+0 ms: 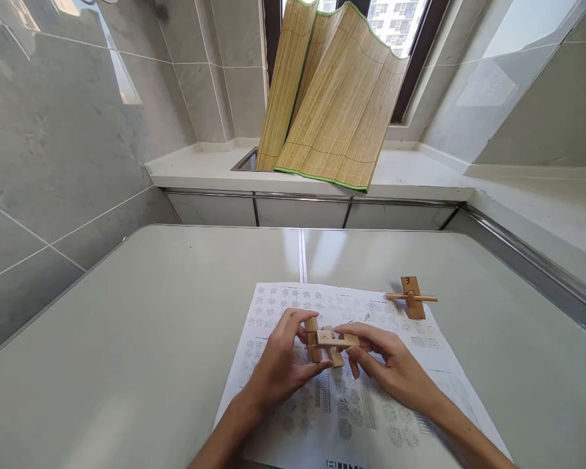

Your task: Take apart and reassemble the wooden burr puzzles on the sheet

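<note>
While starting close in, over the near part of a printed sheet (268, 433), picking out a small cluster of wooden blocks (325, 342) above the middle of that sheet. Holding the upright block (313, 348) in the left hand (286, 358), bracing top and bottom, with a finger on the upper end and the thumb down low. Pinching the outer end of a crosswise bar (339, 341) in the right hand (385, 361), keeping a narrow grip, with another block (336, 357) showing just behind. Not telling from here whether the cluster is touching the sheet or hanging clear!

Judging by looks, handling light and stiff, probably not slippery, likely sturdy enough but maybe binding if going in crooked. Calling for holding the upright block by its ends, taking the bar near its free end, leaving the joint uncovered.

Moving outward now, reaching a flat wooden plaque (414, 309) with a thin dowel (427, 299) crossing it, lying at the sheet's far right corner. Then crossing the pale table (127, 312), meeting the white ledge (200, 170), finding a bamboo mat (342, 111) propping there, half covering the window (404, 23)
</note>
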Motion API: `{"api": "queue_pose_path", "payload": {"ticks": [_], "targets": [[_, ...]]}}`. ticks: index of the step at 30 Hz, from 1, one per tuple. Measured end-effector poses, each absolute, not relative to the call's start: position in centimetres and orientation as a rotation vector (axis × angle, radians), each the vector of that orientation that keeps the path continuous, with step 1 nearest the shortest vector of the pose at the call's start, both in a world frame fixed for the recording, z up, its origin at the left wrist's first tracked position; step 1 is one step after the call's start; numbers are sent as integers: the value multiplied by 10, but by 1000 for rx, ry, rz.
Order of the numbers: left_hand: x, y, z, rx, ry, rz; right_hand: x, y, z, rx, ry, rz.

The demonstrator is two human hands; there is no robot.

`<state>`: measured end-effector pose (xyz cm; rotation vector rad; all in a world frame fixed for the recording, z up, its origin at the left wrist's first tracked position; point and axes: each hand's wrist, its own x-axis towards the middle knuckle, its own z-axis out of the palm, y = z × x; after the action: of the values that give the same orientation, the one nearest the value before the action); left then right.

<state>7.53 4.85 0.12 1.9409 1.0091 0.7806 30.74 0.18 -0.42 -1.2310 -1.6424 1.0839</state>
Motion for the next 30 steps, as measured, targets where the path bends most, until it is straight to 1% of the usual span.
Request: {"api": "queue_pose_path", "payload": {"ticks": [3, 9, 13, 20, 30], "targets": [[80, 45, 0, 1949, 974, 776, 300, -2, -10, -1203, -1587, 1115], [85, 41, 4, 1976, 919, 766, 296, -5, -22, -1285, -1612, 982], [85, 40, 4, 2003, 883, 794, 297, -4, -22, -1259, -1681, 955], [86, 34, 0, 2077, 978, 832, 298, -4, -23, -1228, -1702, 842], [86, 36, 3, 2017, 873, 878, 300, 2, -20, -1318, -1610, 922]]}}
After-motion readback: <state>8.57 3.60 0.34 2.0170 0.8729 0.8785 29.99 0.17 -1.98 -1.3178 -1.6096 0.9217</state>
